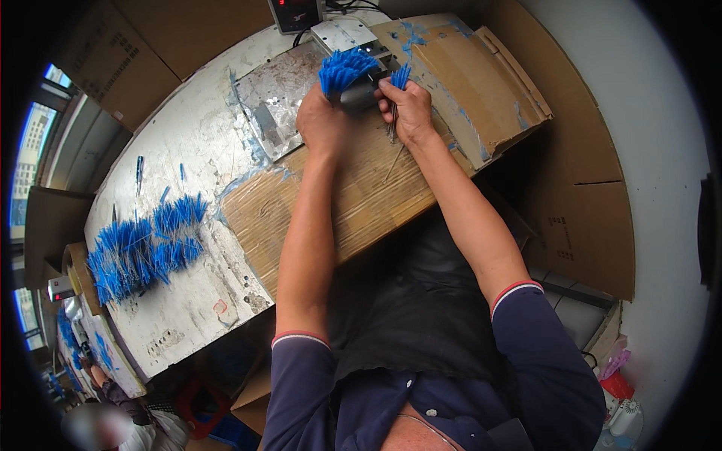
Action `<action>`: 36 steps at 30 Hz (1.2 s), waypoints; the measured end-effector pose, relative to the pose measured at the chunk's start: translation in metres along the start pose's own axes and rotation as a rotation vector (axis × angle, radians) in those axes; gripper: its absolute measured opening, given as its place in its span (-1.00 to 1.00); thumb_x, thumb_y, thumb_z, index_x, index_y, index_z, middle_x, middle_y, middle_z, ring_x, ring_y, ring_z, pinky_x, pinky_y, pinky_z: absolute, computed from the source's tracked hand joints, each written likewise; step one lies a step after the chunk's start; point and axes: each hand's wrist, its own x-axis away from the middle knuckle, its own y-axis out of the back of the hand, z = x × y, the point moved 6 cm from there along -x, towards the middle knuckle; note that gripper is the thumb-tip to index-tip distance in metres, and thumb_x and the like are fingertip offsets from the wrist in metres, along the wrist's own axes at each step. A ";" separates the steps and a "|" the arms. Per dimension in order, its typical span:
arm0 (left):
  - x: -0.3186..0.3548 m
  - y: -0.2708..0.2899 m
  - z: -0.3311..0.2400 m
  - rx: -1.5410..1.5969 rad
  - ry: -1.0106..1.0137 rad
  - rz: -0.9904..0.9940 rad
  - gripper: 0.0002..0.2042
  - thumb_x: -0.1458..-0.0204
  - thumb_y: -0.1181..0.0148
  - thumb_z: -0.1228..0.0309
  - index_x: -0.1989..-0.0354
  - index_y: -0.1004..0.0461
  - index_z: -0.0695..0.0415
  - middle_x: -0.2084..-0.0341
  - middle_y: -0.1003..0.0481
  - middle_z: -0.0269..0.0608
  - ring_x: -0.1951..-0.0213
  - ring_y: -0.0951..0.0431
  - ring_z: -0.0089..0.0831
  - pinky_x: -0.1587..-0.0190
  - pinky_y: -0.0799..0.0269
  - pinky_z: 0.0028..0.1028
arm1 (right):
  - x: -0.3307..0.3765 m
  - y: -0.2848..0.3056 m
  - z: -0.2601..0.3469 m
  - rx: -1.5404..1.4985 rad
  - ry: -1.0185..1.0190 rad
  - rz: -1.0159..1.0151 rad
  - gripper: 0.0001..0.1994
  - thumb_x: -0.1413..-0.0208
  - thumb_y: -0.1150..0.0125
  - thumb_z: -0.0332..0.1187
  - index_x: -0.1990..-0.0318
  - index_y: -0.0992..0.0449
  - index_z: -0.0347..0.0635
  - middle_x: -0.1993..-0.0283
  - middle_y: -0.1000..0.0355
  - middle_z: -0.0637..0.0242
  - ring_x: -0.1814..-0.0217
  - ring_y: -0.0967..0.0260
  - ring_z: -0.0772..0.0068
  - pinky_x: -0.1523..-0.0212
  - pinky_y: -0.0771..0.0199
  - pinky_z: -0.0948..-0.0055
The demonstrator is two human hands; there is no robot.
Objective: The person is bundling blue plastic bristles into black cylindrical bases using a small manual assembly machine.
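The worn white bench (188, 150) runs from the lower left up to the top, its paint scraped to grey, and a sheet of cardboard (361, 203) lies taped across its near edge, probably as padding under the forearms; more flattened cardboard (481, 83) is propped at the right, smeared with blue; a scuffed metal plate (274, 98) lies flat at the far edge of the sheet, and behind it stands a small grey machine (353, 45) with a display box (295, 13) above it, set where both arms reach it without leaning; a loose pile of blue-tipped pins (143, 244) is spread well apart on the left of the bench, seemingly a stock kept out of the way; the left hand (322, 120) is closed around a bundle (344, 69) of the same pins, thin stems hidden in the fist and bright blue ends fanned upward like a brush, held just in front of the machine; the right hand (408, 109), just beside it, has thumb and fingers pinched on a few pins (399, 77), blue ends up and bare wire stems hanging below the palm, apparently drawn off from the bundle so they can be handled separately.
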 end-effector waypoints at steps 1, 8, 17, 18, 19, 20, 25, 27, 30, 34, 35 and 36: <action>-0.001 0.000 -0.001 0.049 0.029 -0.007 -0.87 -0.08 -0.20 0.47 0.19 -0.56 0.10 0.32 -0.60 0.02 0.21 -0.59 0.08 0.16 -0.45 -0.07 | 0.001 0.000 0.001 -0.008 0.007 -0.001 -0.86 -0.20 -0.31 -0.43 0.18 -0.48 -0.23 0.38 -0.51 0.27 0.53 -0.38 0.59 0.68 -0.27 0.64; 0.000 0.000 0.012 0.058 0.079 -0.011 -0.84 -0.12 -0.28 0.43 0.12 -0.61 0.01 0.36 -0.65 -0.08 0.28 -0.66 -0.17 0.19 -0.49 -0.29 | 0.005 0.002 0.006 -0.093 0.000 0.059 -0.86 -0.21 -0.28 -0.40 0.18 -0.49 -0.25 0.38 -0.50 0.29 0.57 -0.30 0.68 0.71 -0.19 0.70; 0.023 0.009 0.027 0.555 0.442 0.049 -0.92 -0.09 -0.29 0.46 0.32 -0.64 0.20 0.44 -0.58 -0.45 0.36 -0.48 -0.63 0.24 -0.40 -0.49 | 0.005 0.007 0.008 -0.124 -0.042 0.207 -0.74 -0.26 -0.27 -0.35 -0.01 -0.50 -0.31 0.31 -0.51 0.29 0.50 -0.34 0.66 0.65 -0.21 0.70; 0.025 0.012 0.027 0.548 0.442 0.045 -0.92 -0.09 -0.29 0.46 0.32 -0.64 0.20 0.44 -0.58 -0.45 0.36 -0.48 -0.63 0.24 -0.40 -0.49 | 0.006 0.006 0.009 -0.129 -0.045 0.212 -0.74 -0.26 -0.27 -0.35 -0.01 -0.50 -0.31 0.31 -0.51 0.29 0.50 -0.34 0.66 0.65 -0.21 0.70; 0.026 0.013 0.026 0.555 0.445 0.071 -0.92 -0.08 -0.27 0.48 0.32 -0.64 0.20 0.43 -0.58 -0.45 0.36 -0.48 -0.63 0.24 -0.40 -0.50 | 0.007 0.004 0.010 -0.155 -0.058 0.246 -0.75 -0.25 -0.28 -0.35 0.02 -0.51 -0.31 0.31 -0.53 0.28 0.50 -0.36 0.67 0.64 -0.26 0.69; 0.027 0.011 0.021 0.566 0.448 0.100 -0.92 -0.07 -0.26 0.49 0.33 -0.65 0.20 0.41 -0.58 -0.45 0.36 -0.48 -0.64 0.23 -0.40 -0.50 | 0.007 0.005 0.010 -0.179 -0.069 0.276 -0.77 -0.24 -0.30 -0.36 0.04 -0.52 -0.31 0.31 -0.54 0.28 0.50 -0.38 0.67 0.63 -0.31 0.68; 0.039 0.000 0.009 0.459 0.546 0.190 -0.91 -0.06 -0.26 0.51 0.31 -0.65 0.21 0.41 -0.60 -0.41 0.34 -0.51 -0.63 0.23 -0.42 -0.52 | 0.004 0.010 0.008 -0.221 -0.072 0.282 -0.80 -0.24 -0.32 -0.35 0.12 -0.54 -0.28 0.34 -0.55 0.28 0.50 -0.41 0.63 0.61 -0.38 0.62; 0.040 0.001 0.008 0.437 0.491 0.170 -0.91 -0.06 -0.27 0.50 0.31 -0.65 0.21 0.41 -0.61 -0.40 0.34 -0.53 -0.63 0.23 -0.42 -0.52 | 0.005 0.008 0.007 -0.214 -0.070 0.285 -0.83 -0.24 -0.32 -0.35 0.16 -0.54 -0.27 0.36 -0.55 0.27 0.50 -0.41 0.62 0.60 -0.40 0.61; 0.041 0.001 0.006 0.429 0.465 0.144 -0.91 -0.07 -0.27 0.51 0.30 -0.65 0.23 0.41 -0.62 -0.38 0.34 -0.55 -0.61 0.24 -0.44 -0.52 | 0.002 0.010 0.006 -0.208 -0.076 0.271 -0.85 -0.25 -0.30 -0.35 0.22 -0.53 -0.26 0.39 -0.55 0.27 0.52 -0.41 0.59 0.60 -0.42 0.57; 0.047 0.000 0.005 0.418 0.382 0.149 -0.92 -0.09 -0.31 0.46 0.28 -0.65 0.16 0.41 -0.59 -0.42 0.32 -0.53 -0.62 0.19 -0.41 -0.53 | 0.002 0.010 0.006 -0.226 -0.046 0.296 -0.83 -0.26 -0.29 -0.33 0.26 -0.53 -0.26 0.41 -0.54 0.28 0.54 -0.41 0.56 0.61 -0.45 0.51; 0.047 0.001 0.005 0.432 0.361 0.147 -0.92 -0.09 -0.30 0.48 0.26 -0.65 0.16 0.40 -0.60 -0.41 0.30 -0.54 -0.61 0.17 -0.42 -0.53 | 0.003 0.010 0.006 -0.201 -0.027 0.279 -0.82 -0.25 -0.29 -0.32 0.27 -0.53 -0.26 0.42 -0.53 0.28 0.54 -0.41 0.55 0.61 -0.45 0.50; 0.048 0.001 0.007 0.429 0.364 0.145 -0.92 -0.09 -0.30 0.48 0.26 -0.65 0.16 0.40 -0.60 -0.41 0.30 -0.54 -0.61 0.17 -0.42 -0.53 | 0.004 0.009 0.006 -0.202 -0.032 0.281 -0.82 -0.25 -0.29 -0.32 0.27 -0.53 -0.26 0.42 -0.53 0.28 0.54 -0.41 0.55 0.61 -0.45 0.50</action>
